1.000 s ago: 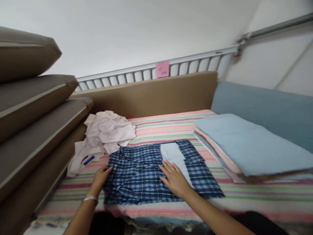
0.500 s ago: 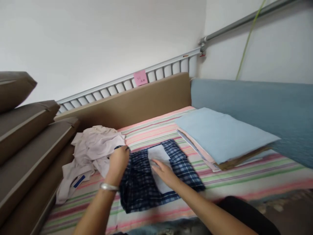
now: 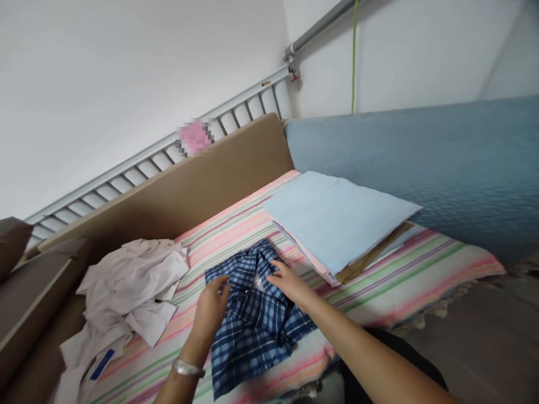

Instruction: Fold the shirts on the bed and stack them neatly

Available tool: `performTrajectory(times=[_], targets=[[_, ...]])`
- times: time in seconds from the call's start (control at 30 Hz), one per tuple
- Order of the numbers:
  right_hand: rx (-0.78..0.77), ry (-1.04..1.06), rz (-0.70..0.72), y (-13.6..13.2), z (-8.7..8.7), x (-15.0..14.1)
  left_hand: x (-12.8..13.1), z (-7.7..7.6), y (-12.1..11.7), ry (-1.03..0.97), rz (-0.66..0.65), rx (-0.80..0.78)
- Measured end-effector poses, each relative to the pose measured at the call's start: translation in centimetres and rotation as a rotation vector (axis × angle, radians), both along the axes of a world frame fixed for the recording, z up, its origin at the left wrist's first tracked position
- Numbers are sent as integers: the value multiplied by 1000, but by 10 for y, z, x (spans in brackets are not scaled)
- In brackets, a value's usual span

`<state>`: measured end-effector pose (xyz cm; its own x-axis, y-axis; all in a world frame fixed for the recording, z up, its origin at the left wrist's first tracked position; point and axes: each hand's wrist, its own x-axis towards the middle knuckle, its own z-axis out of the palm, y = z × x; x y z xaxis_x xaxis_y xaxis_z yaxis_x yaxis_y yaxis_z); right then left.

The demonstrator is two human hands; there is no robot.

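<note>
A blue plaid garment lies loosely folded and wrinkled on a striped cover. A small bit of a white sheet shows through a gap between its folds; the remainder is hidden. My left hand, with a silver bracelet at the wrist, is at the garment's left side, fingers bent and apart, gripping nothing I can see. Across from it, my right hand rests at the right side, fingers spread over the plaid cloth.
A crumpled pile of whitish clothing lies left. Light blue cloth tops a flat stack at right. Brown cushions stand at far left. A brown panel and blue padding border the striped cover, below a radiator.
The plaid cloth has been folded over most of the white sheet. My left hand has let go of the cloth. The view has shifted, and both hands now sit at the garment's sides.
</note>
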<state>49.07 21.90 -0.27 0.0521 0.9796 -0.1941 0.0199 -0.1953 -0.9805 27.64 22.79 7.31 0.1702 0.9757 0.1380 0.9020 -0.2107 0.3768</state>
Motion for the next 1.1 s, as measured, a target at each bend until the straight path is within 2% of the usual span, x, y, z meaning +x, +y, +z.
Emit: performTrajectory(times=[0.1, 0.2, 0.3, 0.43, 0.53, 0.6, 0.7, 0.83, 0.93, 1.0, 1.1], targets=[[56, -191, 24, 4, -2, -4, -29, -16, 9, 10, 56, 23], [152, -305, 29, 2, -3, -7, -28, -31, 11, 27, 1, 75], [241, -391, 34, -5, -1, -9, -1, -29, 22, 69, -117, 102], [328, -458, 41, -15, 3, -14, 54, -12, 60, 235, -241, 77], [385, -459, 53, -19, 4, -17, 85, -11, 87, 309, -254, 39], [431, -422, 57, -19, 4, -18, 92, -14, 97, 324, -243, 16], [469, -316, 51, -19, 10, -19, 78, -12, 94, 319, -196, 23], [476, -108, 65, -25, 28, -18, 41, 16, 68, 144, -19, 217], [451, -36, 58, -28, 35, -12, 40, 32, 55, 79, 20, 363], [411, -81, 3, -25, 31, -4, 56, 28, 58, 81, -29, 396], [331, -274, -76, -13, 17, 6, 89, 2, 72, 45, -104, 320]])
